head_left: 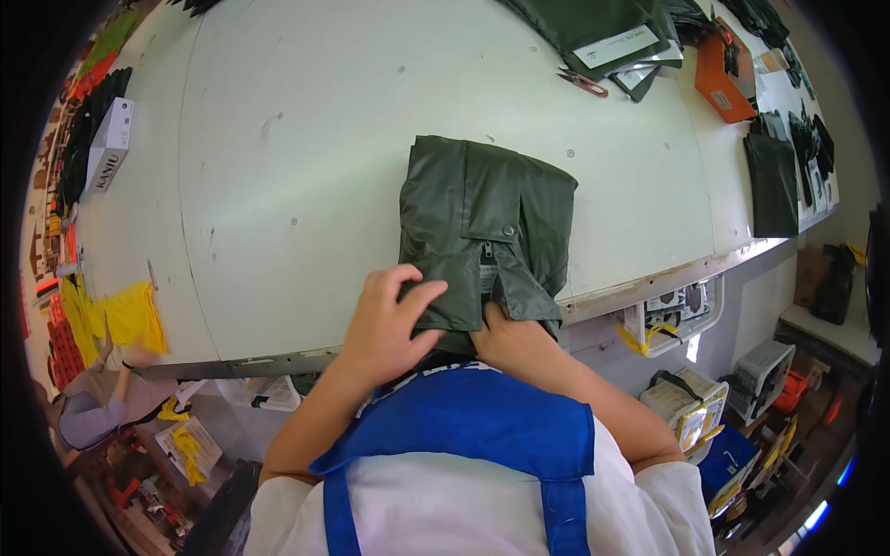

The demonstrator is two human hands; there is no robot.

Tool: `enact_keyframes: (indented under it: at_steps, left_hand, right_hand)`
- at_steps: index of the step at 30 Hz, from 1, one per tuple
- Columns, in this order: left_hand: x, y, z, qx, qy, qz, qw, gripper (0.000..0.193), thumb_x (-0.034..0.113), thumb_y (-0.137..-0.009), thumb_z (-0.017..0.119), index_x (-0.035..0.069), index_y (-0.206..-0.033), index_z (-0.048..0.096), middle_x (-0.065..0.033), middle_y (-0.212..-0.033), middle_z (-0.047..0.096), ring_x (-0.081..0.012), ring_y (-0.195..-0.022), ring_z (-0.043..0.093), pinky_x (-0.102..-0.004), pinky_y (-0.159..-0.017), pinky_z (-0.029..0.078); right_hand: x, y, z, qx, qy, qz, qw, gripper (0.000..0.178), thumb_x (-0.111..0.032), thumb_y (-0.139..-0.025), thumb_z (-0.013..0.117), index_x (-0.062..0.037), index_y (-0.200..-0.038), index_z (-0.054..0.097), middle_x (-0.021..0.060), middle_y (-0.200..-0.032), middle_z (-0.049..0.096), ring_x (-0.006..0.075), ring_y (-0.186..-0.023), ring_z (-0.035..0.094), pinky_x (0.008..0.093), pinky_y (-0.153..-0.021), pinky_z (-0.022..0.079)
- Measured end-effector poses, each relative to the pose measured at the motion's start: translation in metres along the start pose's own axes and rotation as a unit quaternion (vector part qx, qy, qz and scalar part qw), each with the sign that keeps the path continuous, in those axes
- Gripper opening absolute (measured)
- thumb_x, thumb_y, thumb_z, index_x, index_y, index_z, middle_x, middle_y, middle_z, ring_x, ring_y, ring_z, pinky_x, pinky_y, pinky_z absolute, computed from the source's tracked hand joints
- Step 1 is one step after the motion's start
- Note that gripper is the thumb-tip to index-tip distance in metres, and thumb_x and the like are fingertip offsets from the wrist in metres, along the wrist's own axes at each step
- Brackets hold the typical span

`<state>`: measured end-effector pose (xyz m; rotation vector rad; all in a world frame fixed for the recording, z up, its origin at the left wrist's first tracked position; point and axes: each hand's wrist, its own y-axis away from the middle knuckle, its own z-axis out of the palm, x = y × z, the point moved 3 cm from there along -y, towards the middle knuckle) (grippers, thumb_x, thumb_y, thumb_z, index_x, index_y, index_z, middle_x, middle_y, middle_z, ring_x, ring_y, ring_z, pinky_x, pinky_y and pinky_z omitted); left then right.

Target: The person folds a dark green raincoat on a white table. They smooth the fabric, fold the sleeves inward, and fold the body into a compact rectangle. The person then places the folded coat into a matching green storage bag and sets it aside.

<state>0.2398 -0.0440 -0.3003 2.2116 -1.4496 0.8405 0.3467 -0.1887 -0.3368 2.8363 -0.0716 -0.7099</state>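
A folded dark green rain jacket lies at the table's near edge, right in front of me. A snap button shows on its front flap, with a zipper pull just below it. My left hand is at the jacket's near left corner, its fingers spread and curved over the fabric. Into the collar opening goes my right hand; the cloth covers its fingertips, so what they hold is hidden.
Packed green garments lie at the far right beside red-handled thread snips. An orange box and another folded green garment are farther right. At left, a person handles yellow cloth. White crates stand below the table edge.
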Motion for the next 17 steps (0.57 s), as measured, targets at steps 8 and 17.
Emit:
enact_keyframes:
  at_steps: [8,17]
  left_hand:
    - [-0.02,0.02,0.018,-0.025,0.009,0.015,1.0,0.034,0.01,-0.069,0.07,0.009,-0.103,0.069,-0.0085,-0.091,0.051,-0.0264,-0.082,0.052,-0.0369,-0.073,0.043]
    - [-0.03,0.002,0.071,-0.075,-0.115,-0.089,0.986,0.068,0.032,-0.083,0.065,0.009,-0.141,0.037,-0.0184,-0.083,0.062,-0.0366,-0.077,0.061,-0.0418,-0.067,0.049]
  right_hand:
    - [0.032,0.028,-0.023,0.089,-0.111,0.132,0.981,0.048,-0.015,-0.07,0.073,-0.0077,-0.115,0.058,0.013,-0.098,0.055,0.0305,-0.092,0.057,0.0391,-0.078,0.047]
    - [0.081,-0.062,-0.075,0.383,0.032,0.28,0.88,0.07,-0.03,-0.084,0.067,-0.0155,-0.144,0.034,0.0145,-0.143,0.036,0.0351,-0.132,0.031,0.0526,-0.109,0.022]
